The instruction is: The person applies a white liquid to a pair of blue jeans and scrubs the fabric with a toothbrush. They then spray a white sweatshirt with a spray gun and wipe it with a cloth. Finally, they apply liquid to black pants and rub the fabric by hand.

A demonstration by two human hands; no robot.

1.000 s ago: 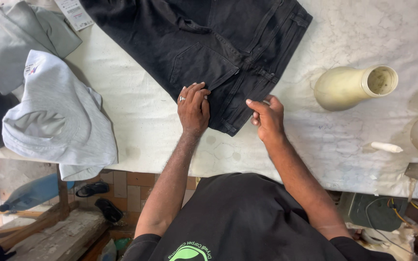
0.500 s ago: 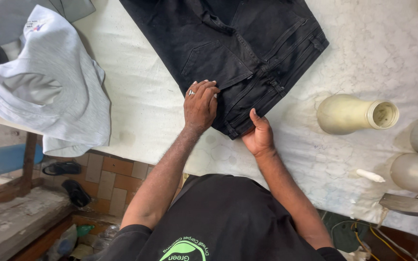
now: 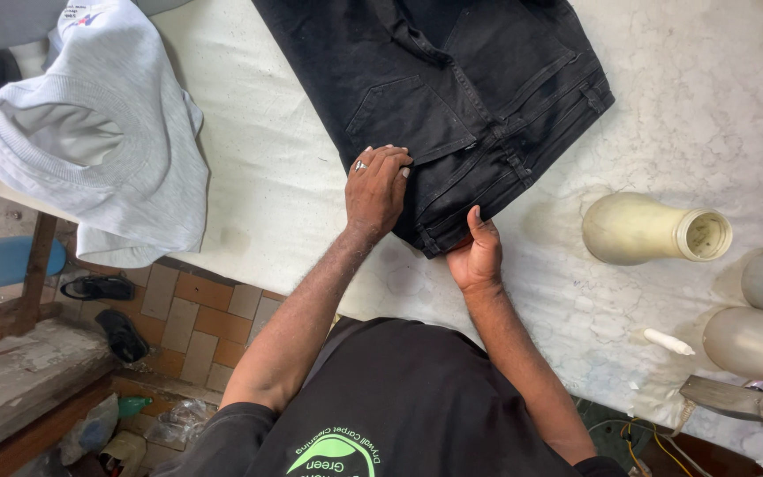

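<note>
1. The black jeans lay folded at the upper centre of the frame on the white padded table.
2. The left hand pressed flat on the denim, fingers together.
3. The right hand pinched the lower corner, thumb on top.
4. The denim looked heavy, pliable and not slippery; the stiffer seamed edges offered the best hold.

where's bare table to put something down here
Bare cloth lies between the grey sweatshirt and the black jeans, and right of the jeans above the cream bottle. Crowded at the right edge by the bottles, and where both hands press the jeans.
</note>
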